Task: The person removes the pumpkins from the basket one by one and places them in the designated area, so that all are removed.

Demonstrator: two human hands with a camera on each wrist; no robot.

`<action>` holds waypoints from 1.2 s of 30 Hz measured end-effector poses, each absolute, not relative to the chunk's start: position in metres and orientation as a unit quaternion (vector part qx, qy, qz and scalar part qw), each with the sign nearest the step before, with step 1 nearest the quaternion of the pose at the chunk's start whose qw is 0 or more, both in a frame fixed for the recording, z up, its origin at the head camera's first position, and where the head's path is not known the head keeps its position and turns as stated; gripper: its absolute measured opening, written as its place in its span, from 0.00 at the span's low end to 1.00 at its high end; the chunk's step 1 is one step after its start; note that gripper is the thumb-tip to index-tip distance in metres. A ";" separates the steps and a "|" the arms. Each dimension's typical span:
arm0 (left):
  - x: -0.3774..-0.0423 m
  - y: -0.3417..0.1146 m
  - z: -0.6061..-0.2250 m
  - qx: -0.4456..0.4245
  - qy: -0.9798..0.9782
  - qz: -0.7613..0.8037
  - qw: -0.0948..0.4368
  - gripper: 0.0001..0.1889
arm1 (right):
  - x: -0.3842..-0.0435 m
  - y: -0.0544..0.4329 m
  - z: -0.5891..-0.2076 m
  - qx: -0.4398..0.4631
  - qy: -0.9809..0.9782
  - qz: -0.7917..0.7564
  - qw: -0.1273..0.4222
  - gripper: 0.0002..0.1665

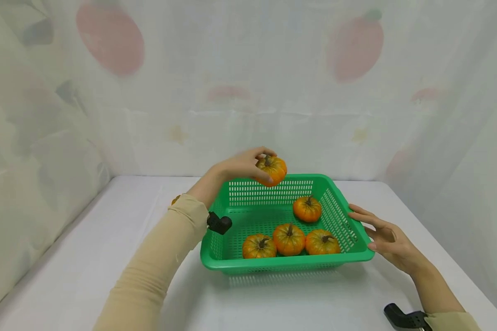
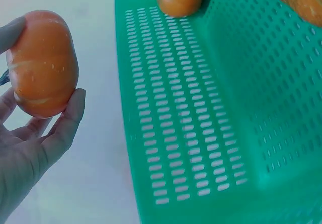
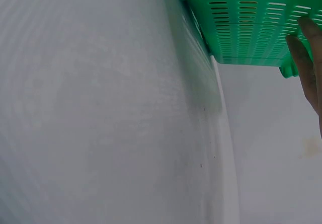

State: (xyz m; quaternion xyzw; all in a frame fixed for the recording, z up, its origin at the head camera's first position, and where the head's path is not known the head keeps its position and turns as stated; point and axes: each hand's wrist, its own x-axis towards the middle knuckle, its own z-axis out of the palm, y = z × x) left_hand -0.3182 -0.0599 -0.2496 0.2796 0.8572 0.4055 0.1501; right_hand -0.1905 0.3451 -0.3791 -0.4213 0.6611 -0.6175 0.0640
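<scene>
Held mini pumpkin [image 1: 275,170]: hovering between 11 and 12 o'clock of green slotted basket [image 1: 290,264], long axis running roughly along far rim.
Left hand [image 1: 245,165]: gripping it, being nearer; pumpkin sitting at 3 o'clock.
Right hand [image 1: 391,241]: relaxed fingers touching basket at 3 o'clock.

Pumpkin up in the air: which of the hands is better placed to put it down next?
Left, most likely: the left hand grips that pumpkin near the far rim of the basket, while the right hand touches the basket's right side and holds no pumpkin.
</scene>
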 end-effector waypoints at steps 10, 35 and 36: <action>-0.317 -0.107 -0.238 0.252 0.849 0.448 0.122 0.39 | -0.191 0.348 -0.381 -0.421 0.660 -0.619 0.066 0.40; -0.308 -0.203 -0.255 0.154 0.877 0.444 0.099 0.38 | -0.192 0.346 -0.378 -0.429 0.645 -0.628 0.076 0.39; -0.308 -0.206 -0.256 0.151 0.877 0.444 0.099 0.38 | -0.192 0.346 -0.378 -0.429 0.646 -0.627 0.073 0.39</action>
